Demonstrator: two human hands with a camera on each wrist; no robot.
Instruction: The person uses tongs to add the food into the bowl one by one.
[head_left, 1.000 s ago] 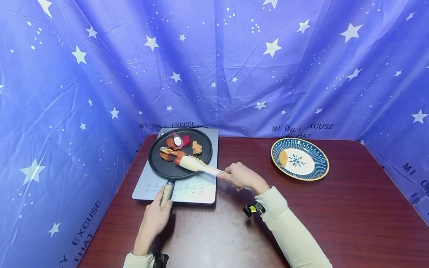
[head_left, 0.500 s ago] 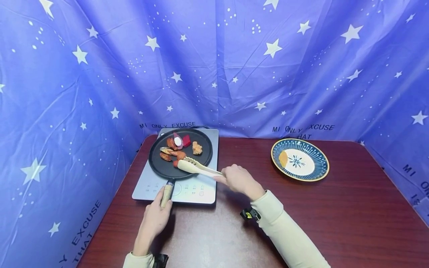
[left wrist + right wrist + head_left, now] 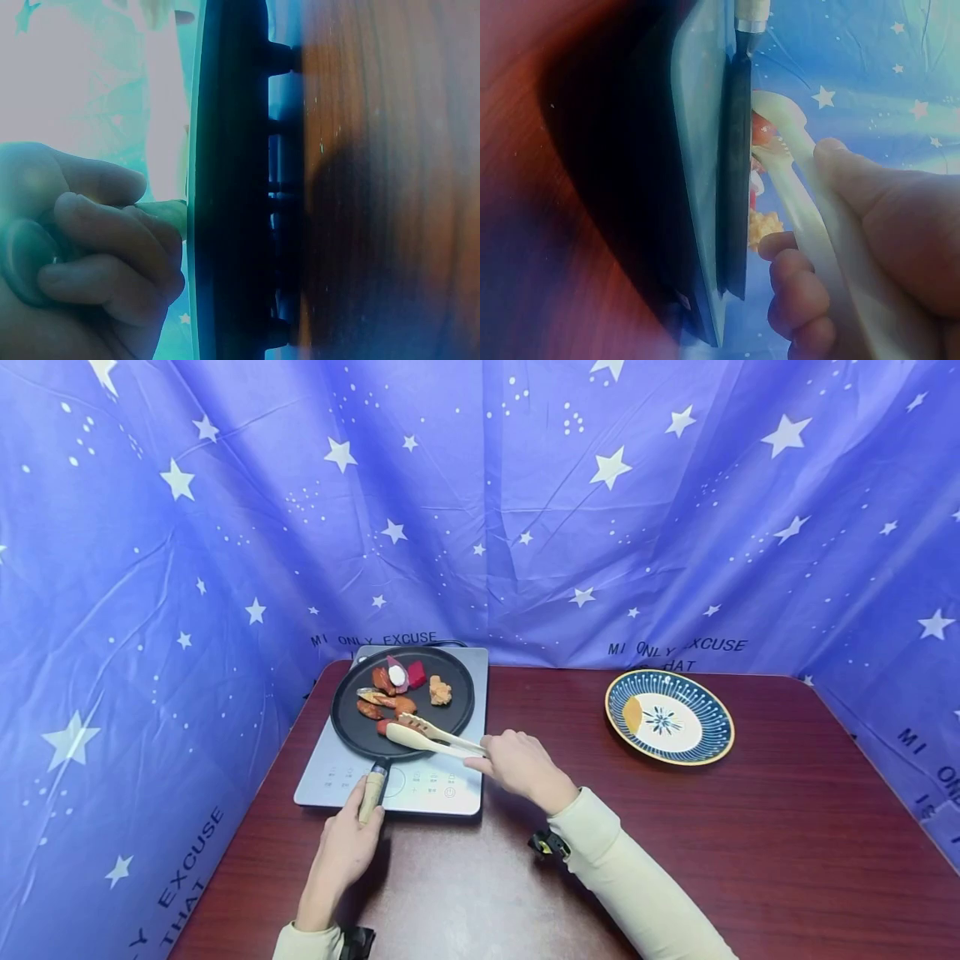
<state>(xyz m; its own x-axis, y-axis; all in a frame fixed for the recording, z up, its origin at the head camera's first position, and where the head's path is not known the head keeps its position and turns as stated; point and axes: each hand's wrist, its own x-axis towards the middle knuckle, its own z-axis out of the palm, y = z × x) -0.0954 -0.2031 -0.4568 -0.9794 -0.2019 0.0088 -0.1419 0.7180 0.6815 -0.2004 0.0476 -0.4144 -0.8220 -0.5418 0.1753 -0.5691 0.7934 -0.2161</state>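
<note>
My left hand grips the pale wooden handle of a round black frying pan. In the left wrist view its fingers curl round that handle. My right hand holds cream-coloured tongs at their near ends. Between the tongs' tips, over the pan's near part, is a reddish piece of food, mostly hidden by them. Elsewhere in the pan lie a crumbly golden piece, a dark red cube, a white-topped purple piece and several brownish-orange pieces.
Under the pan stands a silver induction cooker with touch markings at its front. A blue-and-white patterned oval plate sits on the dark red wooden table at right. A blue star-printed curtain surrounds the back and sides.
The tongs and the right hand have shifted left and slightly toward the pan's near edge, with the reddish piece moving along. The left hand, pan and plate have stayed in place.
</note>
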